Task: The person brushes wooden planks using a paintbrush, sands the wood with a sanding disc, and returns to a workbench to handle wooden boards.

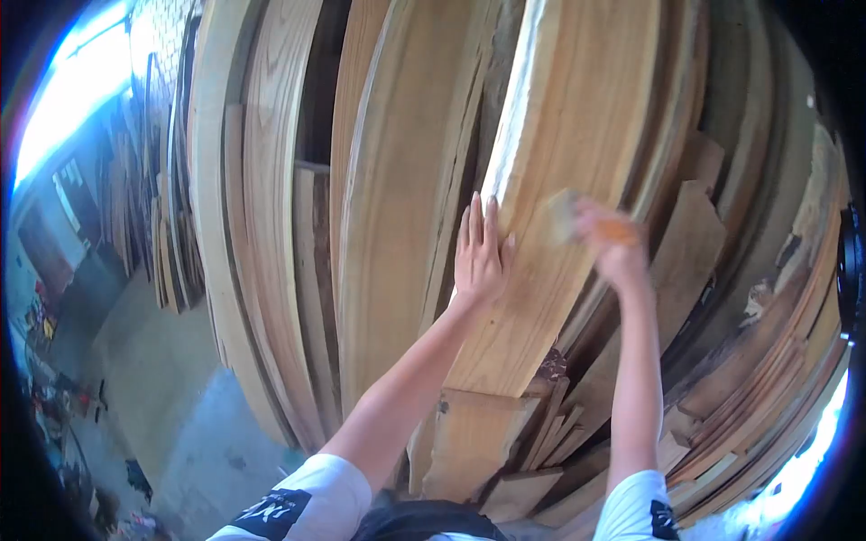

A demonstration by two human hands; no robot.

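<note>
A long, pale wooden plank leans upright in front of me, its left edge bright. My left hand lies against that edge with its fingers stretched out, holding nothing. My right hand is closed around a brush with an orange handle. The brush's pale head is over the plank's face, to the right of my left hand. Motion blurs the brush and fingers, so I cannot tell if the bristles touch the wood.
More tall boards lean on the left, and darker boards on the right. A short wooden piece is below the plank. Stacked strips lie at lower right. Grey floor shows at left, with scattered clutter beyond.
</note>
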